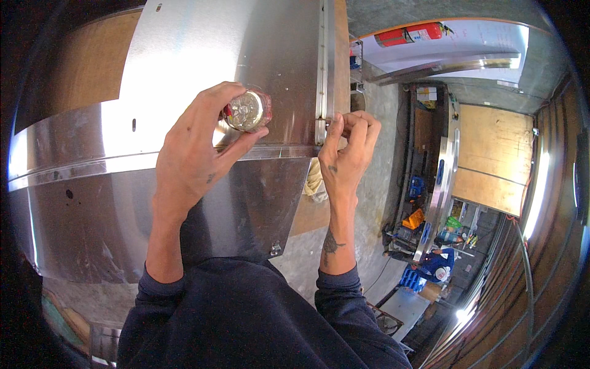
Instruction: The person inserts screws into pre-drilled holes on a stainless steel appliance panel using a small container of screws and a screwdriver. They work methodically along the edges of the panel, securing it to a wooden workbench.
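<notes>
My left hand (192, 142) is wrapped around a small clear round container (247, 111) with some red on its side, held above a shiny sheet-metal panel (276, 67). What the container holds is hard to make out. My right hand (345, 150) is at the panel's right edge, by a narrow metal strip (321, 74) with small holes or fasteners along it. Thumb and fingers are pinched together there. A tiny dark piece seems to stick out from the fingertips toward the strip, too small to name.
Below the panel's bent seam, another metal face (246, 190) slopes toward me. Wooden board (98, 61) shows at upper left. To the right are concrete floor (375, 160), a red fire extinguisher (409, 35), a long metal beam (439, 184), and another person (436, 267) in blue.
</notes>
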`<state>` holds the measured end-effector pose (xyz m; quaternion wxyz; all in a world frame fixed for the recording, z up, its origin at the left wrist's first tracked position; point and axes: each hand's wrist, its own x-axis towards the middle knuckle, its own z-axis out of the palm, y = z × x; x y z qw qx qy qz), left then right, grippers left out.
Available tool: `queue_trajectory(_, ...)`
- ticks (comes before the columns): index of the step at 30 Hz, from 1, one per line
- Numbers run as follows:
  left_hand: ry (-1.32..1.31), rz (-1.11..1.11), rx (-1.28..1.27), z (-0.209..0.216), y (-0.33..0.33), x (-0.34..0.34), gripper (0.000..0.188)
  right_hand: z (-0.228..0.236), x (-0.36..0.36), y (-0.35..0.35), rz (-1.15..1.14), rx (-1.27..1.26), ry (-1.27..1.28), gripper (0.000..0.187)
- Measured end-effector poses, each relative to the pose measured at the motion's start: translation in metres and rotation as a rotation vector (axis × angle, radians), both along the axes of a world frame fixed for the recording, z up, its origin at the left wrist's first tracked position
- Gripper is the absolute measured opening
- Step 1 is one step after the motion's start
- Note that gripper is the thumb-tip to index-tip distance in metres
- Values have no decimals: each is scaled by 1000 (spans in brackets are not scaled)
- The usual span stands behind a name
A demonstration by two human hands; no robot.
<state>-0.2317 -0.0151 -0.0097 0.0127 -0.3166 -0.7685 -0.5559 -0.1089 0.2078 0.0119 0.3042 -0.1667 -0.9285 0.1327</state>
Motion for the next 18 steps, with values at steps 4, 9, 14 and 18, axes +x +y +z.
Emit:
queue_trajectory(4, 26, -5, 8, -3, 0, -1, 65, 0, 0, 0, 7, -9, 1, 9)
queue_trajectory(9, 2, -9, -8, -4, 0, 0, 65, 0, -1, 0, 8, 4, 3, 8)
queue_trajectory(14, -3, -23, -2, -2, 0, -1, 65, 4, 1, 0, -42, 7, 34, 8)
queue_trajectory(18, -12, -11, 13, 0, 0, -1, 64, 19, 1, -11, -49, -86, 124, 9)
